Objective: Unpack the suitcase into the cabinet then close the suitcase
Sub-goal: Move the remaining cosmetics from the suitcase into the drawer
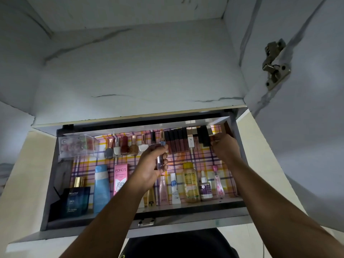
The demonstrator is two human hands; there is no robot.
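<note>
Most cosmetics already stand in the grey cabinet (240,164). Your left hand (150,164) grips a slim clear tube (159,161) mid-shelf; your right hand (224,146) pinches a dark lipstick (212,140) far right. Suitcase unseen, closing apparently outstanding.

View: a single head-worn wide-angle camera is looking forward and steeply down.
Facing: it is aiming into an open drawer (240,203) in a cabinet (141,71).
Nearness: it is sitting close, at arm's reach.
Framing: both forearms are entering from the bottom edge.
</note>
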